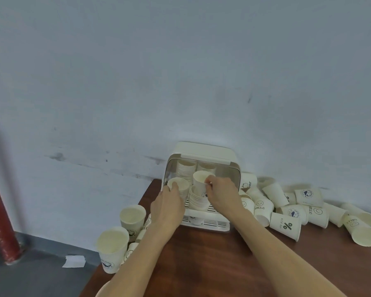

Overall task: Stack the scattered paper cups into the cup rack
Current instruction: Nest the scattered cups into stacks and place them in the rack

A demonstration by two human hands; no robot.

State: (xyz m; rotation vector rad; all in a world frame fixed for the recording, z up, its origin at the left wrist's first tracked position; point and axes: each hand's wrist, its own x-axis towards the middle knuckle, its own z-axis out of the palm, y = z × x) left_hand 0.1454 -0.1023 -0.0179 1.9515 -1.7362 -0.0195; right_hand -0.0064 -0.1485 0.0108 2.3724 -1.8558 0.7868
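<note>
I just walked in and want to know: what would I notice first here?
Two hands meet at the cream cup rack by the wall: the left hand holds one paper cup, the right hand another. A big heap of scattered cups lies on the brown table to the right.

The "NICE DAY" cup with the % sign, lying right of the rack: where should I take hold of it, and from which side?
Take the % cup across its side wall, coming from above. It lies on its side on the table with its mouth toward the lower right, so the rounded wall faces up; other cups crowd behind it.
</note>
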